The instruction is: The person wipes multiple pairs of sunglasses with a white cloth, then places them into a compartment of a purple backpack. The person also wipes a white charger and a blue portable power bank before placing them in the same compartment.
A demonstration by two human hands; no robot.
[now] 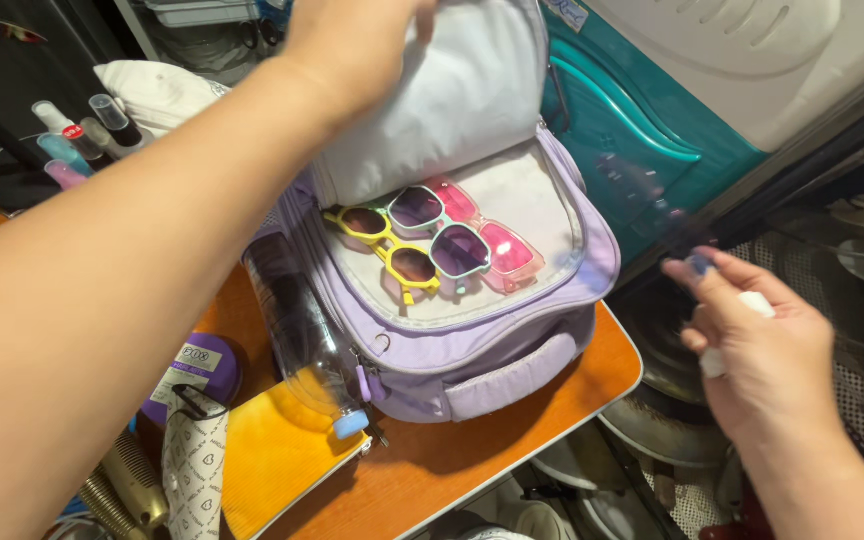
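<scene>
Left forearm stretches toward twelve o'clock, left hand gripping the backpack flap, fingers cropped; right hand at four o'clock clutches a small blurred white bottle.

Orange table under lilac backpack

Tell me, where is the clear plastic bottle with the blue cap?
The clear plastic bottle with the blue cap lies against the left side of the lilac fabric backpack, cap end over the orange notebook, under the left arm.

The left hand's fingers are cut off by the top edge. The right hand hides most of a small white object, its fingertips blurred.
</scene>
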